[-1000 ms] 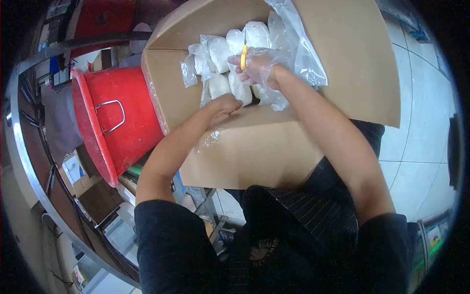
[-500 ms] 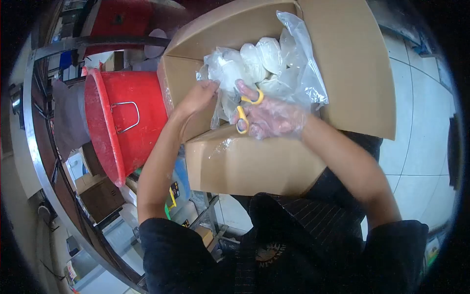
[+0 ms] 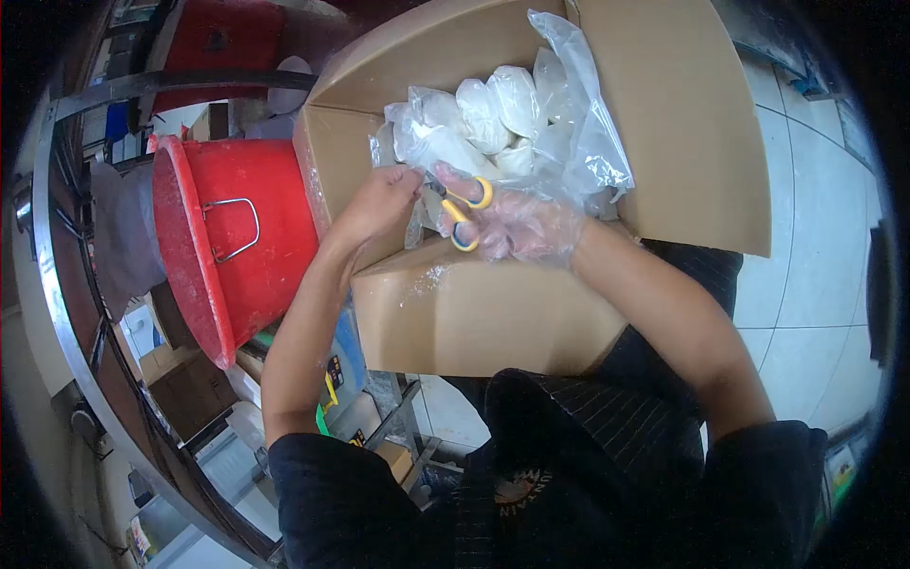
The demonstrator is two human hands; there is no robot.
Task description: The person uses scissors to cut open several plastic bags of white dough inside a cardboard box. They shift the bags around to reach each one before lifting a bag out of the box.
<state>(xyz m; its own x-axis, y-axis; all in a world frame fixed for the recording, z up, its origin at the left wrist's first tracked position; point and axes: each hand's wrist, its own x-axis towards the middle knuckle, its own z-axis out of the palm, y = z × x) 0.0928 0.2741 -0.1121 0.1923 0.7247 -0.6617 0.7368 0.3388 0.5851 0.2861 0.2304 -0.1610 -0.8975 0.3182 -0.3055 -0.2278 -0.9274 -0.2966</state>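
Carefully angle the yellow-handled scissors (image 3: 454,211), gripped in the right hand (image 3: 519,223), clear of the left hand (image 3: 382,201) pinching a plastic bag (image 3: 438,142).

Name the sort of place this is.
Likely a food-prep back room or stockroom: red bucket with whitish residue, cardboard box of bagged white packs, tiled floor.

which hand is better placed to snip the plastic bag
Probably the right hand: it holds the yellow-handled scissors, handles spread, with the blade end toward the left hand. The left seems to pinch the plastic bag, so it better suits steadying.
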